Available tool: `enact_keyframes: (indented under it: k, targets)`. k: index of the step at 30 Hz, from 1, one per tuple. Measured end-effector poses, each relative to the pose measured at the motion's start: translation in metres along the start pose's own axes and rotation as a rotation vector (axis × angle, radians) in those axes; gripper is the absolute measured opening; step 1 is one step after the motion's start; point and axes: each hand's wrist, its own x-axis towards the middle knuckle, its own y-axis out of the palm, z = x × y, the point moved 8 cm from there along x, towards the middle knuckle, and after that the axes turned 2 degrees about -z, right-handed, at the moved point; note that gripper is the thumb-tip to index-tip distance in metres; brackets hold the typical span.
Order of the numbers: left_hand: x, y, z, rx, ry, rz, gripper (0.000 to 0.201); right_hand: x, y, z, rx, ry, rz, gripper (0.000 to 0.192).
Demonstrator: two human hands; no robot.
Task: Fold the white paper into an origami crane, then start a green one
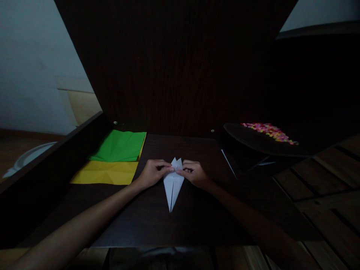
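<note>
The left hand point(153, 171) and right hand point(194, 173) are pinching pointed, folded white paper point(178, 183), fingers nearly closed; uneven tugging could be skewing its creases. It is occupying clock-centre; dark-brown wooden tabletop point(152, 228) is surrounding it, creased green paper point(118, 146) lying at ten, a pale wall point(36, 63) rising beyond.

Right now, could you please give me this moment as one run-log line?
left grip: on folded white paper | right grip: on same paper | left of paper: green sheet partly over yellow sheet
</note>
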Motion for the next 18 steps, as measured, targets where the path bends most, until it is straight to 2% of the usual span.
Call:
enact_keyframes:
  k: [5, 10, 18]
  targets:
    - [-0.0016, 0.0079, -0.0024, 0.125, 0.122, 0.171, 0.020, -0.0006, -0.0004, 0.0015, -0.059, -0.028, 0.017, 0.035]
    - [-0.0029, 0.0103, -0.0010, 0.188, 0.153, 0.171, 0.024, -0.0021, 0.0026, 0.0030, -0.054, -0.022, 0.037, 0.033]
    - [-0.0028, 0.0110, -0.0001, 0.124, 0.124, 0.173, 0.023, -0.0020, 0.0016, 0.0009, -0.073, -0.008, 0.003, 0.032]
